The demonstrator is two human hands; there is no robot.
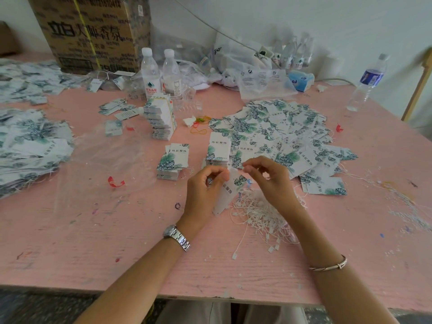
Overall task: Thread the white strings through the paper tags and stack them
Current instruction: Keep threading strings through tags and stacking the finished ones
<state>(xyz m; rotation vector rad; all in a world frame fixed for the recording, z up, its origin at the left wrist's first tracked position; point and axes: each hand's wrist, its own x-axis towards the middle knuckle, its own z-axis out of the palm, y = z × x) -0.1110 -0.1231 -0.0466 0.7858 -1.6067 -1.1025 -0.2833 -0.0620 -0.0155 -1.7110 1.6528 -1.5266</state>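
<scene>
Pink worktable (117, 230): 2 hands meet over 1 paper tag.

Both forearms reach in from the near edge. The left hand (205, 183) (a metal watch (176, 237) on its wrist) curls its fingers and pinches the paper tag (230, 190), which hangs tilted above the table; its print reads "伟宸服饰". The right hand (268, 178), fingers curled, brings thumb and forefinger together at the tag's top corner; whether they clamp a string I cannot tell. White strings (259, 218) lie heaped under the right hand and wrist. Just beyond the left hand stands 1 tag stack (218, 148) showing the same words; far beyond it, a cardboard box (93, 31) is marked "立白".
</scene>
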